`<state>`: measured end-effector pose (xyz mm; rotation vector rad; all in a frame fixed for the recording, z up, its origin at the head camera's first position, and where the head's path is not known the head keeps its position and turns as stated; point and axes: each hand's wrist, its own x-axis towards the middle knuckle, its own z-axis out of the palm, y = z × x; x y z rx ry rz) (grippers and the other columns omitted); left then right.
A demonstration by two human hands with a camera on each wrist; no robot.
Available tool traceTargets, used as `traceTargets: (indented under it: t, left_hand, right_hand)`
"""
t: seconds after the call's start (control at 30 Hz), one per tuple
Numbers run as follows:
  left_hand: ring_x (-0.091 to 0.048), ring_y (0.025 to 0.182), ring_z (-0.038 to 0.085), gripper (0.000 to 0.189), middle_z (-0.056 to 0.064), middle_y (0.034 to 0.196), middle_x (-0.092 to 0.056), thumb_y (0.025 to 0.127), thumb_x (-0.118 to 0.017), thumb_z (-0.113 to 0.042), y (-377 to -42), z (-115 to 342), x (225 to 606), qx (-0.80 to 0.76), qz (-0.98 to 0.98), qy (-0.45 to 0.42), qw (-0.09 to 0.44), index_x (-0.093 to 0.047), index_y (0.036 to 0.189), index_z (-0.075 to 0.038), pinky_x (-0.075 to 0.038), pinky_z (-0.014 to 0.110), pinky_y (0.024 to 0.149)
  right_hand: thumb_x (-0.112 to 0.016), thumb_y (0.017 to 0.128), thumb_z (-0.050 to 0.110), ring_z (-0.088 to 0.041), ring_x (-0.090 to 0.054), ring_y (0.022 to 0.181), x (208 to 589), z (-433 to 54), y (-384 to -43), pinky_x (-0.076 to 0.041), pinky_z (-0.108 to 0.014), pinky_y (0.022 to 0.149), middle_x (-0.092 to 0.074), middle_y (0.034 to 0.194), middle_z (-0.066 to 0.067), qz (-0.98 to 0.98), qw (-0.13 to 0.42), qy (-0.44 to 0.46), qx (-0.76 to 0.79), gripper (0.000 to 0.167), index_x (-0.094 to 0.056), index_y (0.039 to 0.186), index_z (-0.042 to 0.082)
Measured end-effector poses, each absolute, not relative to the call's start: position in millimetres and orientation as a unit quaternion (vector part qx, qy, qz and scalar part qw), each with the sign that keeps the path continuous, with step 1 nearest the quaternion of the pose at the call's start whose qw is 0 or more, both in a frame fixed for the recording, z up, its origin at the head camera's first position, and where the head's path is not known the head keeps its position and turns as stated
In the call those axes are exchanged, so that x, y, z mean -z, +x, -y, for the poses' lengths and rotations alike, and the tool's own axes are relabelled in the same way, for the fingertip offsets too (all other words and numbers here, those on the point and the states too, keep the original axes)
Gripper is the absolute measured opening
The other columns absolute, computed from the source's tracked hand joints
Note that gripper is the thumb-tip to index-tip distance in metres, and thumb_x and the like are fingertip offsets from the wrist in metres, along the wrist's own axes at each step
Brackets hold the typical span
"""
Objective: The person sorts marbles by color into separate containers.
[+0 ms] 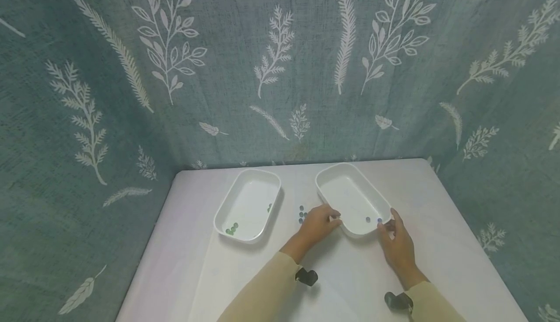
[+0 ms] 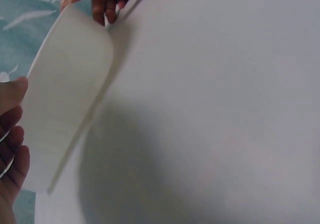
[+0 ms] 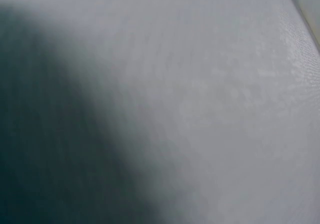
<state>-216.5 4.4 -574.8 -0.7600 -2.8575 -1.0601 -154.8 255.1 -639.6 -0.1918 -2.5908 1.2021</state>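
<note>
Both hands on the right tray [image 1: 350, 193], white, rectangular with rounded corners, on the right side of the table [image 1: 153, 283], its long side slanting from far left to near right. Left hand [image 1: 317, 223] comes in from the near left, forearm angled toward far right, wrist roughly straight, back of the hand up; thumb and fingers pinch the rim on the tray's near left side. Right hand [image 1: 399, 248] reaches from the near right, forearm leaning toward far left, thumb on the near side and fingers spread around the right side, gripping the near right corner. Left wrist view backs this up: thumbs at the rim, fingers curled lower along the outer wall. Can't tell whether the tray sits flat or is slightly lifted. Two blue pieces [image 1: 368, 219] lie inside at its near end, the right one close to the right thumb. More blue pieces [image 1: 301, 214] sit in a small cluster on the table between the trays, just left of the left hand. Left tray [image 1: 250, 203], also white, stands well apart from both hands; green pieces [image 1: 230, 231] in its near left corner, a few more by its right wall. Beige sleeves [image 1: 267, 290], dark wrist devices [image 1: 307, 277]. Right wrist view: blurred, mostly pale surface, hand not visible.
</note>
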Motion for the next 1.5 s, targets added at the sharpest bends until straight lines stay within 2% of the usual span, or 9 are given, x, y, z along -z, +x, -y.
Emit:
traceTargets:
  t: [0.17, 0.37, 0.67, 0.83, 1.1, 1.5]
  left_hand:
    - [-0.055, 0.079, 0.001, 0.017, -0.014, 0.094, -0.065, 0.090, -0.070, -0.027, -214, 5, 575, 0.348, 0.906, -0.241, -0.006, -0.074, 0.106, -0.020, -0.047, 0.017, 0.069]
    - [-0.057, 0.081, 0.003, 0.020, -0.010, 0.097, -0.066, 0.091, -0.069, -0.028, -213, 21, 579, 0.325, 0.917, -0.231, -0.024, -0.074, 0.107, -0.018, -0.050, 0.020, 0.072]
    - [-0.063, 0.086, 0.010, 0.022, -0.005, 0.099, -0.069, 0.089, -0.070, -0.026, -216, 47, 590, 0.314, 0.927, -0.206, 0.004, -0.072, 0.109, -0.016, -0.052, 0.028, 0.078]
    - [-0.064, 0.088, 0.013, 0.022, -0.002, 0.098, -0.070, 0.089, -0.069, -0.026, -217, 59, 595, 0.319, 0.927, -0.197, -0.002, -0.071, 0.108, -0.015, -0.052, 0.031, 0.080]
    - [-0.063, 0.106, 0.020, 0.022, 0.001, 0.109, -0.069, 0.087, -0.071, -0.022, -219, 75, 606, 0.329, 0.923, -0.199, 0.008, -0.072, 0.106, -0.012, -0.048, 0.033, 0.095]
    - [-0.063, 0.100, 0.019, 0.023, 0.000, 0.102, -0.068, 0.085, -0.073, -0.020, -216, 82, 612, 0.331, 0.923, -0.196, -0.003, -0.071, 0.106, -0.012, -0.049, 0.034, 0.093]
  right_hand:
    - [-0.050, 0.101, 0.039, -0.039, -0.052, 0.114, 641, -256, -156, -0.041, -0.060, 0.095, -0.057, 0.127, -0.022, 0.895, 0.146, -0.065, -0.416, 0.067, -0.021, 0.155, 0.013]
    - [-0.049, 0.101, 0.040, -0.040, -0.051, 0.117, 641, -257, -157, -0.040, -0.060, 0.097, -0.056, 0.129, -0.022, 0.894, 0.141, -0.069, -0.420, 0.068, -0.019, 0.156, 0.014]
    - [-0.049, 0.100, 0.042, -0.038, -0.052, 0.116, 639, -258, -157, -0.039, -0.060, 0.098, -0.056, 0.129, -0.022, 0.895, 0.142, -0.069, -0.416, 0.068, -0.019, 0.156, 0.015]
    - [-0.050, 0.101, 0.040, -0.039, -0.052, 0.115, 640, -258, -157, -0.040, -0.060, 0.097, -0.056, 0.128, -0.022, 0.894, 0.143, -0.069, -0.418, 0.067, -0.020, 0.155, 0.014]
    - [-0.049, 0.101, 0.040, -0.041, -0.051, 0.118, 640, -256, -156, -0.040, -0.061, 0.095, -0.055, 0.130, -0.023, 0.897, 0.139, -0.068, -0.414, 0.067, -0.020, 0.155, 0.013]
    - [-0.050, 0.101, 0.038, -0.041, -0.052, 0.116, 643, -257, -157, -0.040, -0.061, 0.095, -0.055, 0.130, -0.025, 0.895, 0.147, -0.063, -0.416, 0.067, -0.020, 0.155, 0.013]
